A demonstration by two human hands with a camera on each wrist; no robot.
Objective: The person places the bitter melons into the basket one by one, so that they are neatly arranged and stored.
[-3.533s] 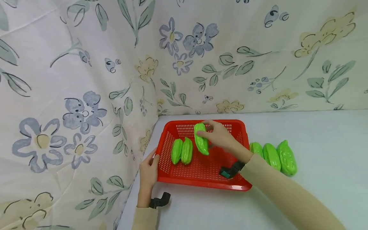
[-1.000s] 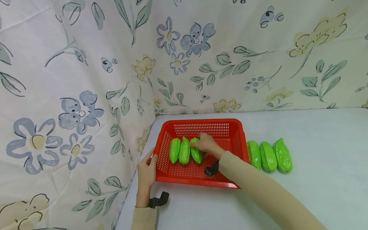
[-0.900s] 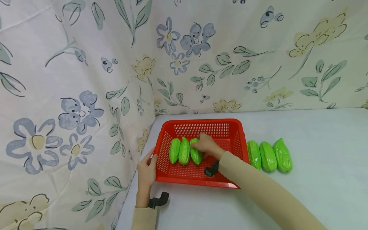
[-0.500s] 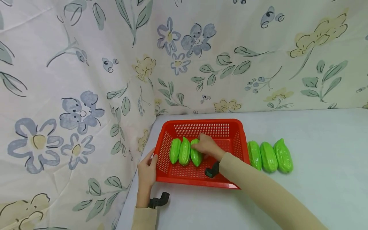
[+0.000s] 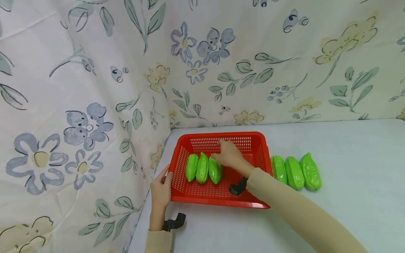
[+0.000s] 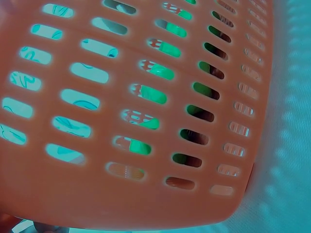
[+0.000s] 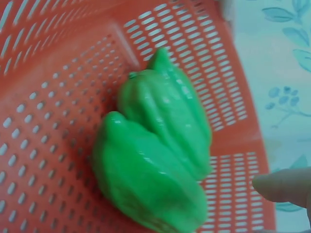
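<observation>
Hand (R) (image 5: 231,154) half-spread, nr veg (image 5: 215,173); L hand (image 5: 160,193) holds bskt (image 5: 218,202).

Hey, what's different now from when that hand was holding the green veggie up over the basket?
The third green veggie went down and left into the red basket, next to two others. The right hand let it go and has lifted up a little. The left hand stayed at the basket's left end, and three more veggies stayed outside.
</observation>
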